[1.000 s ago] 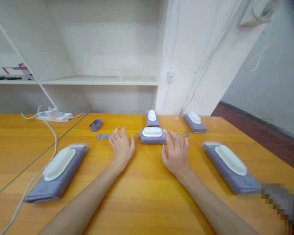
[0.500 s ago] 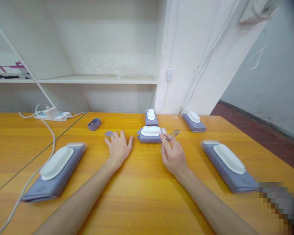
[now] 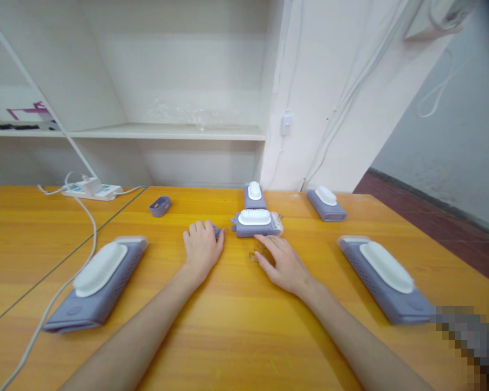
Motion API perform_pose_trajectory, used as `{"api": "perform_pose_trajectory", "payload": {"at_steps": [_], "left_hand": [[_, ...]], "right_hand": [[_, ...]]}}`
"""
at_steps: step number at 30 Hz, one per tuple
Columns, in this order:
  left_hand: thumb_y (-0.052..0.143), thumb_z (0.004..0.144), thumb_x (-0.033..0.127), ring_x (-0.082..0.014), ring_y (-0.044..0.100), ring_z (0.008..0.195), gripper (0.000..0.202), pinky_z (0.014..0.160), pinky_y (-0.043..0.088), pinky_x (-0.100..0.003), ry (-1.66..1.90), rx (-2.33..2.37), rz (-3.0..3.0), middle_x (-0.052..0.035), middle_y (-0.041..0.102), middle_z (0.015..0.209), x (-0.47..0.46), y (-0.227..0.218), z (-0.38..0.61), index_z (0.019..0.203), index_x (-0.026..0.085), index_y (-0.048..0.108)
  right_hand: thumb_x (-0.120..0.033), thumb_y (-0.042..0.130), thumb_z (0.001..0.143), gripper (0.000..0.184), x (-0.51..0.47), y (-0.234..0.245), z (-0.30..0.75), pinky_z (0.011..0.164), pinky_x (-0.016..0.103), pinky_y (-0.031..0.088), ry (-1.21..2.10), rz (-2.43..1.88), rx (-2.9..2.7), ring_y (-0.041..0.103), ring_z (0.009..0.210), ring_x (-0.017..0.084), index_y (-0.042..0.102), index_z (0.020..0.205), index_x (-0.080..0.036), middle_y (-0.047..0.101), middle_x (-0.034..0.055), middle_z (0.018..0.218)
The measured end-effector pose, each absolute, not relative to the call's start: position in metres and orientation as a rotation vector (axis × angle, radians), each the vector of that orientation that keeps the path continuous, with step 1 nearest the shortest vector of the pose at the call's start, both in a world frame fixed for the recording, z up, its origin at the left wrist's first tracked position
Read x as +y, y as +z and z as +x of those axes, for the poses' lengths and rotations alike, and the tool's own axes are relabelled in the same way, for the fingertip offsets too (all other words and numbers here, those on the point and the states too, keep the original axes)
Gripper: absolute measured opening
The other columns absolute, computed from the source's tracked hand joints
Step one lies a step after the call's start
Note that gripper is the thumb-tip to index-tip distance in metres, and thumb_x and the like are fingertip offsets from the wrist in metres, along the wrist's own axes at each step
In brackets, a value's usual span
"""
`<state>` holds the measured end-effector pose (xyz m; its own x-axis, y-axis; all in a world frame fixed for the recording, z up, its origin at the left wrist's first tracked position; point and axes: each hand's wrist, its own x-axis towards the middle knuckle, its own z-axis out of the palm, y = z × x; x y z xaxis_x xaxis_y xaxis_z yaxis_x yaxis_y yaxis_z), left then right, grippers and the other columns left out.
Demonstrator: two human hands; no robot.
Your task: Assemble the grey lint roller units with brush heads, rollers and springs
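Observation:
My left hand [image 3: 201,247] rests on the wooden table [image 3: 236,326] with its fingers curled over a small flat purple piece [image 3: 216,232], which peeks out by the fingertips. My right hand [image 3: 283,264] lies to its right, fingers pinched on a thin wire spring [image 3: 255,254] that touches the tabletop. Just beyond both hands sits a small purple device with a white ribbed top [image 3: 255,222].
Two similar small devices [image 3: 253,194] [image 3: 326,203] stand further back. Larger ones lie at the left [image 3: 98,282] and right [image 3: 385,277]. A small purple cap [image 3: 160,206], a power strip [image 3: 92,190] and its white cable [image 3: 44,315] are on the left. Shelves stand behind.
The left hand has drawn the flat purple piece from the left towards the middle. The right hand has picked up the spring beside the device and brought it down nearer, in front of the device.

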<state>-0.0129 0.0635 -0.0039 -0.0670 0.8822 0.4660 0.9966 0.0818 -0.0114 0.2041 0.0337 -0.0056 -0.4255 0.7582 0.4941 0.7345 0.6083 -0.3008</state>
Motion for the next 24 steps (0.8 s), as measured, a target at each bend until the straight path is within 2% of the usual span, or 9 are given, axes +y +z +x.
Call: {"api": "perform_pose_trajectory", "payload": {"at_steps": [5, 9, 12, 15, 17, 19, 21, 24], "left_hand": [[0.035, 0.088, 0.048, -0.0308, 0.051, 0.092, 0.045, 0.077, 0.035, -0.042, -0.455, -1.995, -1.968, -0.0161, 0.057, 0.092, 0.065, -0.004, -0.013, 0.093, 0.012, 0.061], [0.045, 0.083, 0.030, -0.0277, 0.050, 0.097, 0.028, 0.083, 0.034, -0.041, -0.518, -1.855, -2.171, -0.0123, 0.058, 0.098, 0.066, -0.004, -0.013, 0.103, 0.018, 0.061], [0.046, 0.079, 0.017, -0.0248, 0.050, 0.099, 0.029, 0.088, 0.032, -0.040, -0.538, -1.761, -2.280, -0.0089, 0.059, 0.099, 0.065, -0.003, -0.012, 0.103, 0.022, 0.060], [0.042, 0.085, 0.024, -0.0255, 0.051, 0.096, 0.023, 0.086, 0.033, -0.041, -0.549, -1.792, -2.219, -0.0101, 0.059, 0.095, 0.063, -0.002, -0.011, 0.096, 0.019, 0.061], [0.039, 0.087, 0.040, -0.0290, 0.051, 0.095, 0.033, 0.081, 0.035, -0.042, -0.531, -1.892, -2.071, -0.0141, 0.059, 0.094, 0.061, -0.002, -0.010, 0.094, 0.015, 0.060], [0.039, 0.085, 0.054, -0.0320, 0.051, 0.094, 0.047, 0.077, 0.036, -0.043, -0.484, -1.976, -1.970, -0.0171, 0.058, 0.094, 0.061, -0.002, -0.008, 0.091, 0.012, 0.059], [0.040, 0.084, 0.056, -0.0319, 0.052, 0.093, 0.048, 0.076, 0.037, -0.042, -0.441, -1.995, -1.990, -0.0173, 0.059, 0.094, 0.061, -0.001, -0.008, 0.088, 0.012, 0.058], [0.042, 0.085, 0.053, -0.0289, 0.057, 0.091, 0.041, 0.076, 0.039, -0.038, -0.443, -1.996, -2.094, -0.0150, 0.062, 0.093, 0.063, 0.000, -0.008, 0.089, 0.014, 0.054]], "right_hand": [[-0.027, 0.047, 0.090, 0.033, 0.032, -0.003, 0.203, 0.094, 0.039, 0.046, 0.086, -1.172, -2.221, 0.056, 0.106, 0.022, 0.051, 0.122, -0.019, 0.061, 0.0094, 0.113], [-0.025, 0.047, 0.090, 0.033, 0.034, -0.006, 0.204, 0.095, 0.039, 0.046, 0.066, -1.146, -2.186, 0.055, 0.108, 0.022, 0.051, 0.122, -0.019, 0.060, 0.0092, 0.114], [-0.022, 0.045, 0.090, 0.034, 0.035, -0.009, 0.205, 0.096, 0.039, 0.047, 0.029, -1.129, -2.143, 0.054, 0.112, 0.022, 0.052, 0.124, -0.020, 0.058, 0.0098, 0.116], [-0.018, 0.041, 0.091, 0.039, 0.036, -0.011, 0.206, 0.093, 0.036, 0.049, 0.031, -1.114, -2.111, 0.055, 0.112, 0.021, 0.049, 0.128, -0.023, 0.057, 0.0095, 0.117], [-0.017, 0.040, 0.091, 0.046, 0.037, -0.012, 0.206, 0.090, 0.034, 0.051, 0.077, -1.124, -2.077, 0.059, 0.106, 0.020, 0.039, 0.137, -0.024, 0.057, 0.0094, 0.118], [-0.019, 0.043, 0.089, 0.058, 0.037, -0.014, 0.206, 0.085, 0.035, 0.053, 0.137, -1.158, -2.005, 0.063, 0.097, 0.019, 0.023, 0.144, -0.023, 0.057, 0.0104, 0.120], [-0.020, 0.048, 0.087, 0.071, 0.037, -0.017, 0.205, 0.081, 0.036, 0.054, 0.183, -1.194, -1.914, 0.065, 0.090, 0.021, 0.009, 0.147, -0.020, 0.059, 0.0122, 0.120], [-0.021, 0.052, 0.084, 0.084, 0.037, -0.019, 0.205, 0.079, 0.038, 0.054, 0.219, -1.217, -1.818, 0.065, 0.088, 0.022, -0.004, 0.147, -0.016, 0.060, 0.0151, 0.120]]}}
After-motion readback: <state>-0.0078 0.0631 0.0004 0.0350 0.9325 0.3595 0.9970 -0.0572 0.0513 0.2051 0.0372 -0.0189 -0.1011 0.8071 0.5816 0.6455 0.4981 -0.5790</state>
